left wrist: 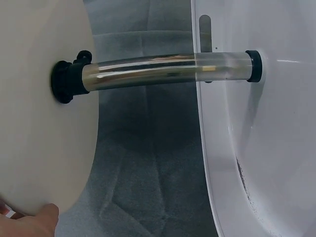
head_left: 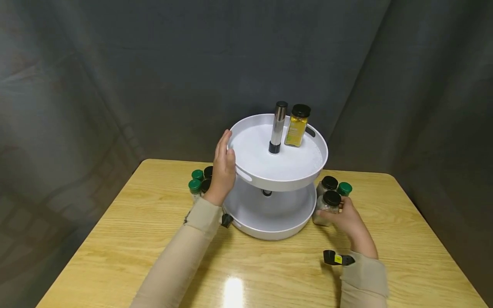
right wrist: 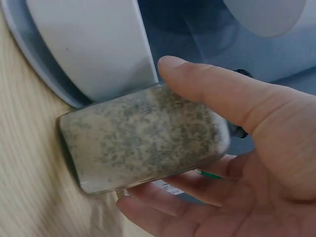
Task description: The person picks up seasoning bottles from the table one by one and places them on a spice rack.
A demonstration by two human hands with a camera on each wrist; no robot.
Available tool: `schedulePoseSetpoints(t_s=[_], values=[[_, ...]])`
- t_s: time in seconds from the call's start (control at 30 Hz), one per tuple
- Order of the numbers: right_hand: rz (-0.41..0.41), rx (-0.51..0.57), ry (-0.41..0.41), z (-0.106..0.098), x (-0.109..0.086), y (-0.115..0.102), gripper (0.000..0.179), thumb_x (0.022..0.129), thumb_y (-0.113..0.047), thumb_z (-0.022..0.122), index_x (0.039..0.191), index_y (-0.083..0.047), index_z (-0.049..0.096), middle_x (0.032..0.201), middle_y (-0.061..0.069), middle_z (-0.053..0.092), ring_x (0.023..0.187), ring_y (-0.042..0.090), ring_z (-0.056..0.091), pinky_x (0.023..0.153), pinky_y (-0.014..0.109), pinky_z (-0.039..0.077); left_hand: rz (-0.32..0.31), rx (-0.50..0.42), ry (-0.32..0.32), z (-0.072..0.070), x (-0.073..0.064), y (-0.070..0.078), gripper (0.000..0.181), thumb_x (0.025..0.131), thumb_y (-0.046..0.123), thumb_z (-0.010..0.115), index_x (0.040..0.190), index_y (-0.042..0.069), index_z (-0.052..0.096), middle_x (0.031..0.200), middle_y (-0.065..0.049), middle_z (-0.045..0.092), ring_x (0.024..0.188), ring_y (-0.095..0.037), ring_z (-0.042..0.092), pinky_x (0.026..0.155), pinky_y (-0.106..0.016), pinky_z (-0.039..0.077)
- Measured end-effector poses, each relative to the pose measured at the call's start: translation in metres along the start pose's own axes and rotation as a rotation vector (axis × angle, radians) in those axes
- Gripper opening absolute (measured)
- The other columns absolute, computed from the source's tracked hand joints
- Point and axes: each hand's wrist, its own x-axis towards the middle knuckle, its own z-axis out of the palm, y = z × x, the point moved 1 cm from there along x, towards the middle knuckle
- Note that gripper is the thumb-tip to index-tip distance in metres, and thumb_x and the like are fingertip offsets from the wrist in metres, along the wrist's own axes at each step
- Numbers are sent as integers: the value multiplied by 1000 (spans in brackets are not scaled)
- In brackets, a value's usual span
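Note:
A white two-tier round stand has an upper tray [head_left: 254, 164], a lower tray [head_left: 269, 234] and a metal post [left wrist: 143, 71] joining them. My left hand [head_left: 224, 173] touches the upper tray's left rim, fingers straight and pointing up. At the stand's right side, my right hand [head_left: 348, 220] holds a glass spice jar [right wrist: 143, 140] with a black lid, thumb on one side and fingers on the other. Pale, grey-speckled contents show through its glass. The jar stands close beside the lower tray. On the upper tray stands a yellow-labelled spice jar [head_left: 296, 128] with a black lid.
Behind the held jar stand another black-lidded jar [head_left: 329, 183] and a green-lidded jar [head_left: 344, 188]. Several jars with green lids [head_left: 195, 185] and black lids are left of the stand, partly behind my left hand. A dark curtain [head_left: 173, 85] hangs behind the wooden table [head_left: 127, 222].

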Motion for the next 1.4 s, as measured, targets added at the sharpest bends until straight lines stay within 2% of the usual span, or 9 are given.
schedulePoseSetpoints(t_s=[0.17,0.33,0.47,0.6,0.73,1.2,1.4], values=[[-29,22,-22,0,3,4,109,88,-17,78,155,11,-2,156,41,15,145,57,16,115,70,18,-14,-18,-3,4,1,1,105,93,82,20,157,-2,29,164,-20,21,151,-32,23,122,-46,23],[-23,20,-5,-1,1,11,111,87,-17,79,156,9,-3,157,40,16,146,57,16,116,69,17,-24,-30,-20,9,1,5,102,95,80,21,157,-1,27,165,-19,20,152,-31,22,122,-46,24],[-38,21,9,-1,0,13,112,86,-17,80,158,6,-2,157,39,19,145,56,19,115,70,19,-30,-33,-14,11,-1,8,103,94,81,21,158,0,28,165,-20,19,152,-30,21,122,-47,25],[-68,19,37,-1,-1,13,107,85,-17,82,159,5,8,156,37,27,142,54,27,113,69,25,-36,-31,1,10,-4,11,101,95,80,21,158,1,28,165,-19,19,151,-29,22,121,-47,25],[-54,-2,69,-2,-2,10,103,83,-22,83,157,5,17,153,36,33,139,53,33,111,68,31,-42,-33,16,10,-4,13,100,95,79,22,158,1,29,165,-18,18,151,-29,23,121,-46,26],[-60,-89,89,-4,-5,8,102,80,-27,86,152,11,24,147,38,40,134,54,40,107,65,37,-57,-35,44,11,-12,19,98,97,77,23,158,0,27,166,-17,16,151,-29,23,122,-43,25],[-60,-94,75,-5,-6,7,103,80,-28,87,151,13,26,145,38,42,131,52,44,105,62,41,-56,-38,52,11,-13,21,99,95,79,24,158,2,27,166,-16,16,151,-29,24,121,-44,25]])
